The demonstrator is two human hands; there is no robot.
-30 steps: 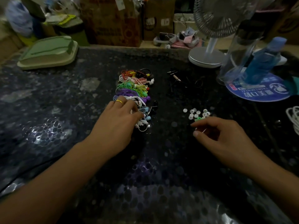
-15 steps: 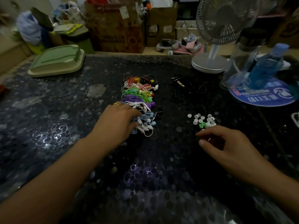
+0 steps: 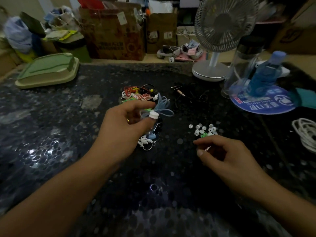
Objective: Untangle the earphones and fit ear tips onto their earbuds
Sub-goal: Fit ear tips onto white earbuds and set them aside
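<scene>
Pinching a light-blue earphone bundle (image 3: 159, 108) between thumb and fingertips of the left hand (image 3: 126, 127), lifted just above the dark speckled table (image 3: 51, 151), with the cord loops fanning up and to the right of a white band wrapped round the bundle's middle. Wearing a ring on one curled finger of that hand. Lying beneath and behind the lifted bundle, the pile of coloured earphones (image 3: 140, 94): red, white, pink and green cords at the far end, white and pale-blue earbuds at the near end, partly hidden by the hand. Resting low over the table on the other side, the right hand (image 3: 225, 156), its fingers curled inward with thumb and forefinger close together, seemingly pinching a small pale object, too blurred to identify. Sitting just beyond those fingertips, a loose cluster of ear tips (image 3: 202, 130), mostly white with one or two green, well apart from the pile. Lying farther back, a black earphone cable (image 3: 196, 98) with its plug. Standing at the far right, a desk fan (image 3: 220, 31), a clear bottle (image 3: 242, 65) and a blue bottle (image 3: 266, 72), the latter resting on a round blue mat (image 3: 266, 106). Lying at the right edge, a coiled white cable (image 3: 306, 132); sitting at the far left, a green lidded box (image 3: 47, 71).
</scene>
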